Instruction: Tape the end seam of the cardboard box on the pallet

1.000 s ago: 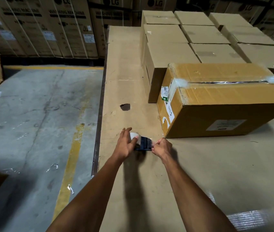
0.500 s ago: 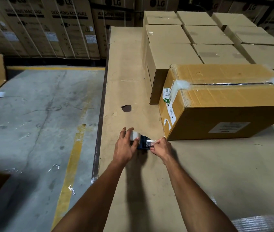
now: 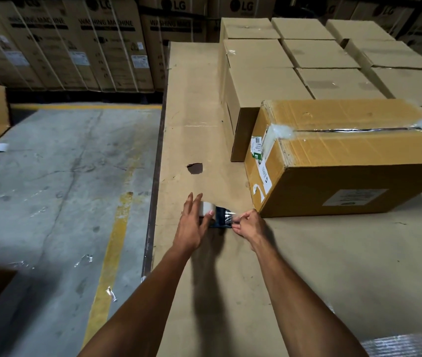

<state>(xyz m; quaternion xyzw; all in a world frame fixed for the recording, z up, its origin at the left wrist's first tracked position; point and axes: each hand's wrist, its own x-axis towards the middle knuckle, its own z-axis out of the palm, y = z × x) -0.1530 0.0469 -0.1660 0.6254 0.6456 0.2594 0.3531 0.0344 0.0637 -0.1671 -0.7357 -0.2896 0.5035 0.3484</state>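
box nearer; cardboard-covered pallet

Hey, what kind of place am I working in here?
Most likely a warehouse or goods storeroom. Tall cartons printed "LG Washing Machine" stand in rows at the back, plain cardboard boxes are stacked on a cardboard-covered pallet, and the bare concrete floor carries yellow painted lines.

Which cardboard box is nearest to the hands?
The darker yellow-brown box with clear tape along its top seam; the paler boxes stand behind it.
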